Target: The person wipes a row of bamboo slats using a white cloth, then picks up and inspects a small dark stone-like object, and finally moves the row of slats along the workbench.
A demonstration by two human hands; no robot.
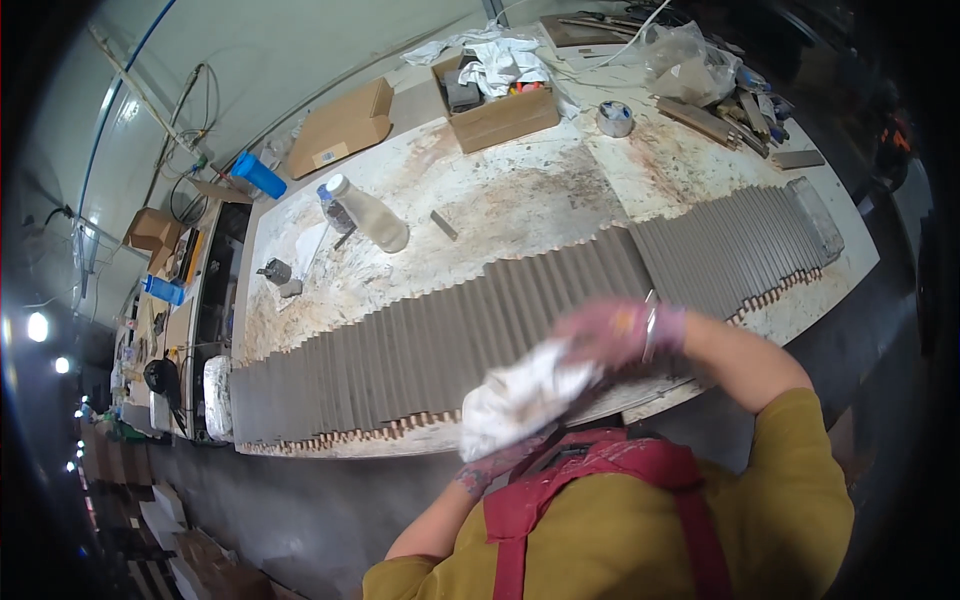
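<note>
A bunched white cloth (520, 398) lies over the front edge of a long row of flat grey strips (420, 345), whose near ends are copper-coloured. My right hand (622, 332), in a stained pinkish glove and smeared by motion, is closed on the upper right end of the cloth, above the strips. At the cloth's lower end, close to my waist, is my left hand (500, 462) in a patterned glove. The cloth and apron hide its fingers. Blocks bound the row: a white-wrapped one (217, 398) on the left, a grey one (822, 222) on the right.
On the stained white table (540, 195) stand a cloudy bottle (370, 215), a dark jar (275, 271), a tape roll (615, 119) and a cardboard box (505, 122) with rags. Scrap strips (700, 122) and a plastic bag (690, 62) lie far right. A side bench (172, 340) stands left.
</note>
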